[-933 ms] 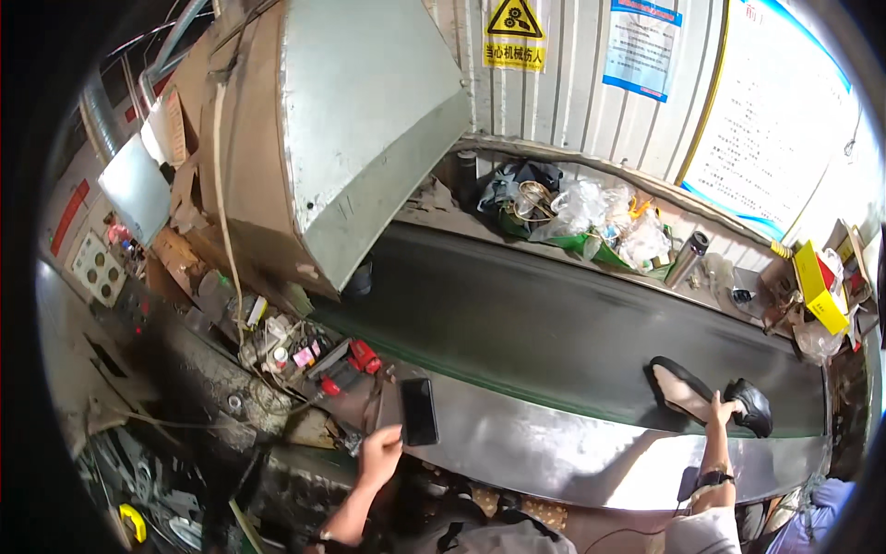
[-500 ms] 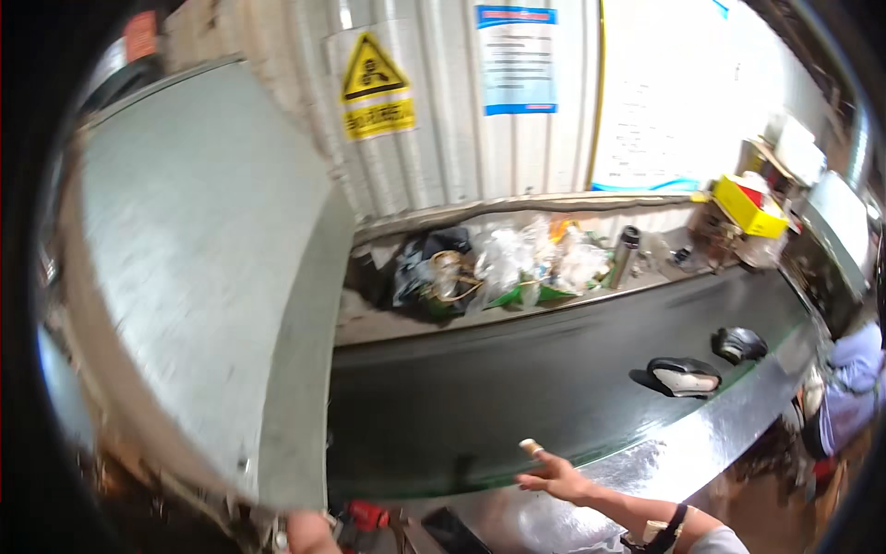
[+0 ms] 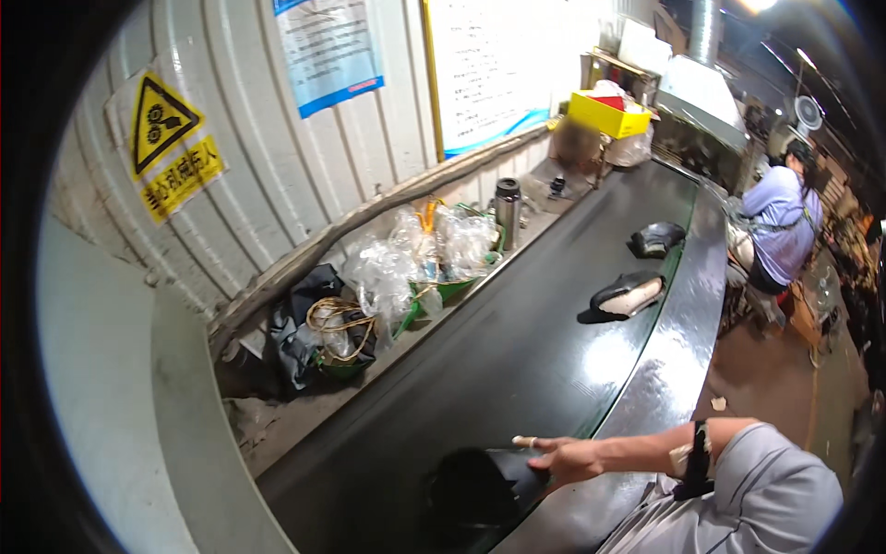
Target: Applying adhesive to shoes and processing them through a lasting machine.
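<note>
Fingers: my bare right hand (image 3: 569, 462) is touching a glossy black curved piece (image 3: 519, 469); one tan-capped finger is extending, the others' grip I cannot tell.
Belt: between piece and pale-lined black shoe (image 3: 635, 296), flat black conveyor (image 3: 508, 369) is lying open, silver metal ledge (image 3: 688, 323) edging it.
Sign: yellow-and-black warning sheet (image 3: 169, 138) is showing gears, lettering below.

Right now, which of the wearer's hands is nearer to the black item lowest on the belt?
Right, as far as the view shows: the right hand is at the black item's right-hand edge, fingers apparently touching it. The left hand is out of view, so its distance cannot be told.
</note>
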Demonstrator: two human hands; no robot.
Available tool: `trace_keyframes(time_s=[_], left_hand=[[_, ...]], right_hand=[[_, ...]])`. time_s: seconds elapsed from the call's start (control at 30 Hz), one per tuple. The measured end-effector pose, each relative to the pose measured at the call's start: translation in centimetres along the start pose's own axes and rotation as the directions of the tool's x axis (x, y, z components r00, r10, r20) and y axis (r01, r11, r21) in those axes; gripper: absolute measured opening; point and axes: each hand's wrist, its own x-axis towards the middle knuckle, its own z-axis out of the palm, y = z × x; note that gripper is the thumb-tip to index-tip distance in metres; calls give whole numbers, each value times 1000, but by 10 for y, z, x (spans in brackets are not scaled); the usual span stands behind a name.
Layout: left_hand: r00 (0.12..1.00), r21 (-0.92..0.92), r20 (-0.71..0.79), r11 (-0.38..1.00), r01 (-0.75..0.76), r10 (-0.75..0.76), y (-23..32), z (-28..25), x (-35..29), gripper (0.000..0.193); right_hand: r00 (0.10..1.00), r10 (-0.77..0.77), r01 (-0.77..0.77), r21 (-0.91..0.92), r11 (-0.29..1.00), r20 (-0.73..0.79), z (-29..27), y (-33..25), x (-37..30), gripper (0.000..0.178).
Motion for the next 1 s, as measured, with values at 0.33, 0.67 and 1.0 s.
trace_keyframes(time_s=[0.33, 0.67, 1.0], left_hand=[[905, -111, -319, 960, 259, -281, -4, -3, -87, 77], [606, -20, -453, 672, -740, 654, 174, -13, -367, 53], [108, -35, -122, 104, -994, 987, 306, 150, -601, 22]], right_hand=[[948, -95, 95, -15, 995, -303, -80, 6, -121, 53], [942, -285, 332, 370, 867, -178, -156, 36, -181, 39], [836, -517, 538, 85, 839, -186, -192, 20, -213, 42]])
